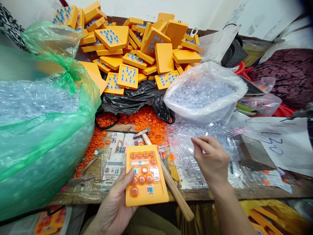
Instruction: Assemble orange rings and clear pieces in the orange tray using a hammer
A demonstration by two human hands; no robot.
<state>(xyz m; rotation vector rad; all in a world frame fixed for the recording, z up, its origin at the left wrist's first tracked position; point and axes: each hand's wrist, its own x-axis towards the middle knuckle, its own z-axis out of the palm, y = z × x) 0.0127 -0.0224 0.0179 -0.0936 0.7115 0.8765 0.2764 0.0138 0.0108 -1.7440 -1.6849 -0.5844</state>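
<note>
My left hand (121,195) grips a yellow switch panel (158,192) by its left side, thumb on top. Orange keycaps with clear covers sit on much of the panel, and a few blue switches show bare. To the right, my right hand (212,156) is raised above a heap of clear plastic pieces (181,130), thumb and fingers pinched together. Whatever lies in that pinch is too small to make out. Behind the panel, a hammer (174,186) with a wooden handle rests slantwise on the bench.
Many yellow panels (163,58) with blue switches are piled at the back. Loose orange rings (146,119) lie before black plastic (129,98). A green bag (80,130) bulges at left; a white bag (234,98) of clear pieces stands right, near a dark metal block (255,153).
</note>
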